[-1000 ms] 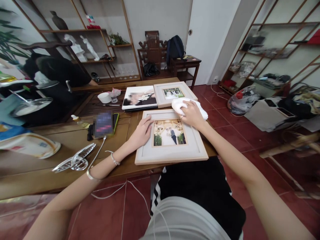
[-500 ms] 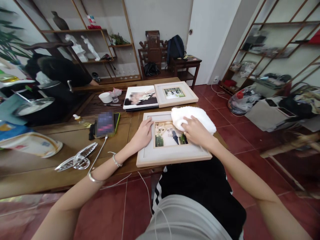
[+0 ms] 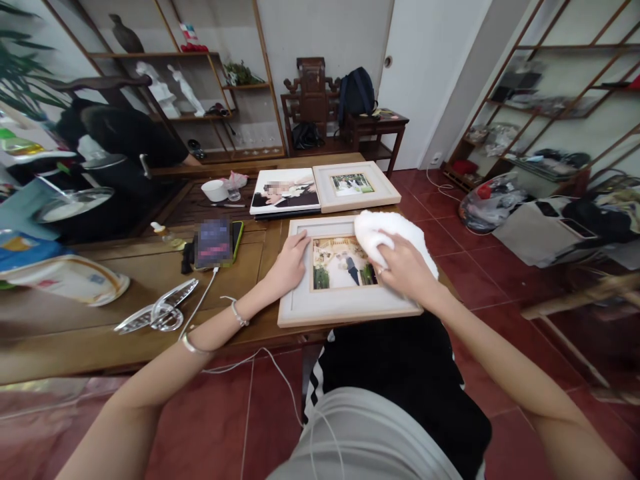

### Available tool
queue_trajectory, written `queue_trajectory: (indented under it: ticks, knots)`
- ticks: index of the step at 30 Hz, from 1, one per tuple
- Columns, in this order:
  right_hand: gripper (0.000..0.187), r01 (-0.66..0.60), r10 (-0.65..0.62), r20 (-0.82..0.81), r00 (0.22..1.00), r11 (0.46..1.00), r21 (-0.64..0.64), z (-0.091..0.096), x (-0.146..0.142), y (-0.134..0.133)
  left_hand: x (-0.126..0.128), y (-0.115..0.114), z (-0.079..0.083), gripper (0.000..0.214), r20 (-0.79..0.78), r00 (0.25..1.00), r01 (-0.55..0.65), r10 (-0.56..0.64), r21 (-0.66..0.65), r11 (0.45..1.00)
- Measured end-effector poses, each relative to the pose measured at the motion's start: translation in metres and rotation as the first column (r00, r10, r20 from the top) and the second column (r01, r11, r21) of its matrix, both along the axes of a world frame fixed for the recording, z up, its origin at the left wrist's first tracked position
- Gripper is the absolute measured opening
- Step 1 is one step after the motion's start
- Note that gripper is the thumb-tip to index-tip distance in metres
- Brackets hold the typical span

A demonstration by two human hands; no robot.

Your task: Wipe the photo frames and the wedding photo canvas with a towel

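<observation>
A pale wooden photo frame (image 3: pixel 345 303) lies flat at the near edge of the wooden table (image 3: pixel 125 280). My left hand (image 3: pixel 289 264) rests on the frame's left side, fingers laid flat and together. My right hand (image 3: pixel 404 265) grips a white cloth (image 3: pixel 385 235) and presses it on the frame's right side, over the edge of the photo. A second, similar frame (image 3: pixel 356 187) and a frameless photo print (image 3: pixel 285 191) lie further back on the table.
A phone (image 3: pixel 215 243) with a white cable lies left of the frame, beside a clear plastic piece (image 3: pixel 156 315). A white cup (image 3: pixel 215 191) and a small bottle (image 3: pixel 162 233) stand behind. Shelves line both walls; bags and clutter lie on the red tiled floor at right.
My right hand has slid the cloth from the frame's top right corner down onto its right side. My left hand has stayed on the frame's left side.
</observation>
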State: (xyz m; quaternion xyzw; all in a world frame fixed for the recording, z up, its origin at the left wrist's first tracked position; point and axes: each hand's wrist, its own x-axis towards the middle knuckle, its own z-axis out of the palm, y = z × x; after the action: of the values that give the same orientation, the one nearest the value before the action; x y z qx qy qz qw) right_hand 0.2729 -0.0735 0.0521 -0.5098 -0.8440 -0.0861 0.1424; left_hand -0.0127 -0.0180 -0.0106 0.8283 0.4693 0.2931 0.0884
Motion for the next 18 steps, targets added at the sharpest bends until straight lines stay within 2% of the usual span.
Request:
queue_trajectory:
  ticks: [2,5,7,9,12,18]
  knots:
    - [0.035,0.039,-0.039,-0.022,0.999,0.999,0.018,0.000,0.001,0.029,-0.001,0.002,0.000,0.063,-0.005,1.000,0.001,-0.001,0.011,1.000]
    - [0.038,0.030,-0.029,0.011,1.000,0.999,-0.018,0.006,-0.003,0.063,-0.001,0.004,0.000,0.062,-0.005,1.000,-0.002,0.002,0.017,1.000]
    - [0.041,0.011,-0.007,0.075,0.997,0.998,-0.063,0.011,-0.009,0.075,-0.001,0.005,0.000,0.061,-0.006,1.000,-0.008,0.008,0.015,1.000]
    - [0.040,-0.006,0.020,0.148,0.989,0.996,-0.093,0.015,-0.015,0.075,-0.001,0.005,0.001,0.060,-0.005,1.000,-0.016,0.016,0.014,1.000]
    - [0.035,-0.043,0.070,0.245,0.967,0.992,-0.115,0.017,-0.020,0.052,0.000,0.004,0.003,0.058,0.002,1.000,-0.003,0.003,0.017,1.000]
    - [0.037,-0.051,0.107,0.317,0.942,0.982,-0.179,0.023,-0.018,-0.034,0.004,-0.009,0.011,0.051,-0.051,0.999,-0.011,0.008,-0.051,0.999]
